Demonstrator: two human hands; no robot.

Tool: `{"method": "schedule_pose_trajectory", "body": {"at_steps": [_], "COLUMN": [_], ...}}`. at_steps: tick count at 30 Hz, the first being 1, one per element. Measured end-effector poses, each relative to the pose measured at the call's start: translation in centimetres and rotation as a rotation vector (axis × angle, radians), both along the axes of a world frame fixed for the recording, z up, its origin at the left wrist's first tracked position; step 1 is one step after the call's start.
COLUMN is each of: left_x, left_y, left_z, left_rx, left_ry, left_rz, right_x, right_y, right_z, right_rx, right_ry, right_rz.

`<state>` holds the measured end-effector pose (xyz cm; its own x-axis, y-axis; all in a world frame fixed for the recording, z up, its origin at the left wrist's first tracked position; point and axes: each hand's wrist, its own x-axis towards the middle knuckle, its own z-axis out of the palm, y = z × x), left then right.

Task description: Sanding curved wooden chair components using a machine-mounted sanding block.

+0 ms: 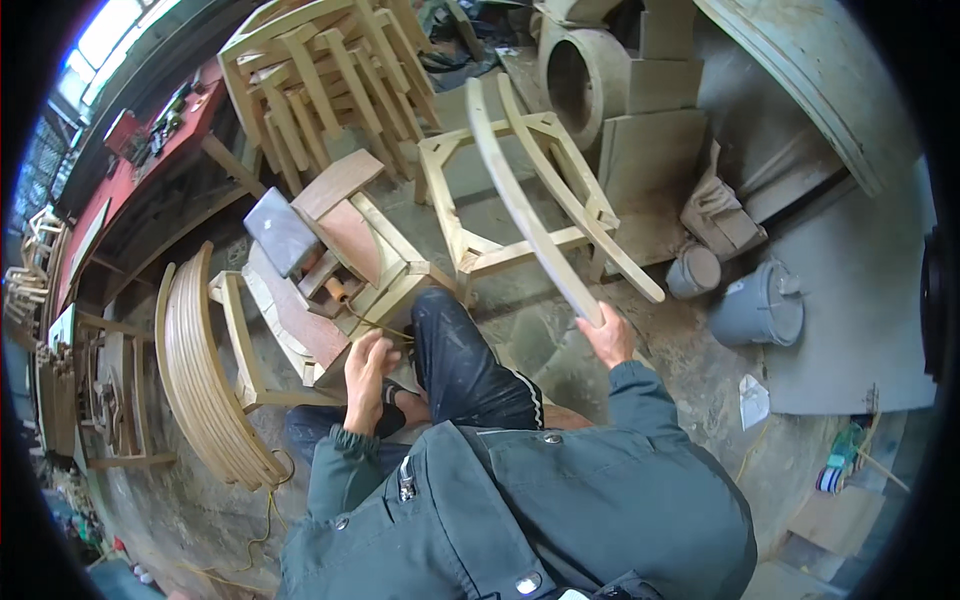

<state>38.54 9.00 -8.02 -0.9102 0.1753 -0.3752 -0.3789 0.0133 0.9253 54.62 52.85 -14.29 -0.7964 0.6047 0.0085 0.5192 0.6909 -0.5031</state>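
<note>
A long curved wooden slat (515, 215) is in my right hand (608, 340), which grips its near end. The slat slants up and away to the left, over a square wooden seat frame (490, 262). Across that frame rests a second curved slat (570, 205). My left hand (368, 375) is loosely curled, its fingers slightly apart, with nothing visible in it. Just beyond it is another wooden frame (425, 280) bearing curved boards (322, 335). On these lies a tool with a grey boxy body (283, 232), an orange handle (336, 289) and a cord.
Bundled curved slats (215, 385) stand at the left. Stacked wooden frames (330, 90) are at the back, beside a red-topped bench (95, 215). Right of me are a grey bucket (757, 308), a smaller bucket (694, 271) and leaning panels. A yellow cord (262, 535) trails on the floor.
</note>
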Motion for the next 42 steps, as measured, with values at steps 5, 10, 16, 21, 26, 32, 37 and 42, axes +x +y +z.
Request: {"method": "schedule_pose_trajectory", "body": {"at_steps": [5, 10, 16, 21, 26, 32, 37, 42], "left_x": [5.7, 8.7, 8.5, 7.8, 7.5, 8.2, 8.4, 7.4], "left_y": [-5.5, -6.5, -5.1, -4.4, -4.0, -4.4, -5.0, -4.7], "left_z": [-0.8, -0.6, -0.3, -0.1, 0.2, -0.5, -0.9, -1.1], "left_rx": [-0.086, -0.08, -0.076, -0.083, -0.095, -0.113, -0.108, -0.095], "left_ry": [-0.106, -0.16, -0.148, -0.16, -0.102, -0.124, -0.114, -0.127], "left_rz": [0.155, 0.281, 0.296, 0.264, 0.22, 0.18, 0.199, 0.144], "right_x": [-8.9, -15.8, -17.0, -17.5, -15.8, -14.7, -11.7, -10.8], "right_y": [4.4, 7.1, 10.9, 13.2, 13.4, 14.0, 15.1, 17.1], "right_z": [-2.8, -6.0, -8.1, -7.4, -7.4, -6.6, -6.9, -7.2], "right_rx": [0.045, 0.294, 0.329, 0.116, 0.274, 0.191, 0.19, 0.113], "right_ry": [-0.056, -0.103, -0.035, -0.02, -0.021, -0.127, -0.148, -0.201], "right_rz": [-0.02, -0.037, 0.036, 0.017, -0.002, -0.078, -0.04, -0.069]}}
